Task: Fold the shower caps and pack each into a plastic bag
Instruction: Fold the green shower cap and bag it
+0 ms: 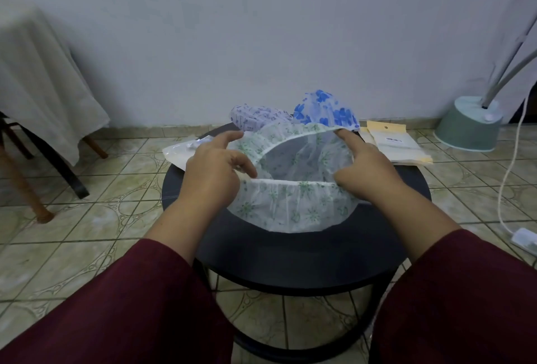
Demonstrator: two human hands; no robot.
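Observation:
A white shower cap with green flowers (290, 206) is stretched open above the round black table (305, 259). My left hand (215, 172) holds its elastic rim on the left, forefinger pointing along the far rim. My right hand (363, 169) grips the rim on the right, its forefinger hooked under the far edge. Behind lie a blue-flowered cap (328, 111) and a pale lilac patterned cap (255, 116). A clear plastic bag (180, 151) lies at the table's left edge.
A stack of cream packets (392, 143) lies at the table's far right. A green lamp base (470, 122) and white cable (511, 175) stand on the tiled floor at right. A cloth-covered table (37, 79) is at left.

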